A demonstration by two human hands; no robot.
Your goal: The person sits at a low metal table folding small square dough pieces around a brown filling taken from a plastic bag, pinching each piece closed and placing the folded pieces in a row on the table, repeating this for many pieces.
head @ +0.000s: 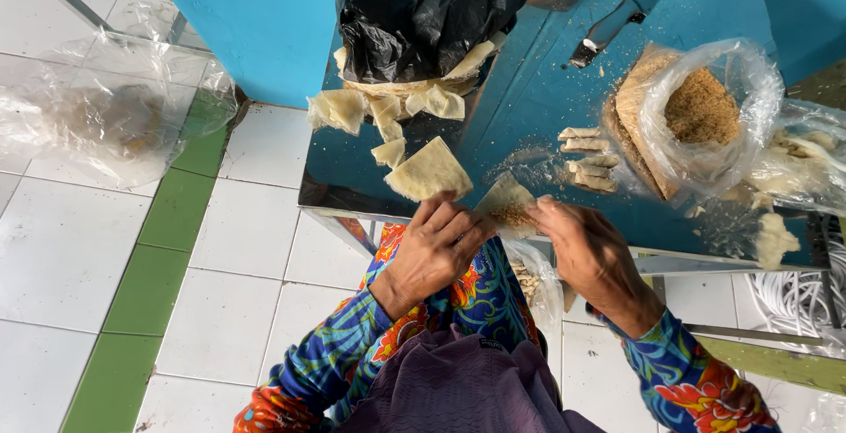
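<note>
My left hand (438, 246) and my right hand (589, 246) both grip a pale triangular pastry wrapper (506, 199) holding brown crumbly filling, at the near edge of the shiny metal table (520, 107). Another flat wrapper (429, 171) lies just left of it, touching my left fingers. Several folded pieces (589, 160) sit in a row beyond my right hand. A clear plastic bag of brown filling (701, 116) stands open to the right.
A black plastic bag (423, 10) rests on a pile of loose wrappers (388, 107) at the table's back left. A knife (617, 19) lies farther back. Clear bags (97, 120) lie on the white tiled floor at left. White wire racks (797, 296) sit under the table at right.
</note>
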